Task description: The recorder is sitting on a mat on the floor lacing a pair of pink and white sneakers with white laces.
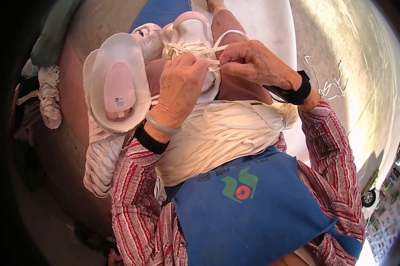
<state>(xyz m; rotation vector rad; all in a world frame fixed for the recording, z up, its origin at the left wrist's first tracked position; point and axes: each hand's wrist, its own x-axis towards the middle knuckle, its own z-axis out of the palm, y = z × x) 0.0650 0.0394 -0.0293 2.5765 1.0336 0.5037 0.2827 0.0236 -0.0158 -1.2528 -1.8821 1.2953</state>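
A pale pink-and-white sneaker [192,27] rests between my legs, its cream shoelace [200,46] crossing over the front. Above its opening, my left hand [178,86] is closed in a pinch on the lace. To the right, the fingers of my right hand [257,64] are curled tight on the same shoelace, and a loop of it arches up behind that hand. Both sets of fingertips are partly hidden. A thick bundle of cream shoelaces [222,133] lies across my lap, tied at its right end, just below my hands.
At the left stands a white oval shoe piece [138,66] with a pink tongue. Stacked shoe parts [103,162] sit below it, and more [49,95] lie farther left. A blue apron [248,213] covers my lap. Loose white laces [335,84] lie on the floor at the right.
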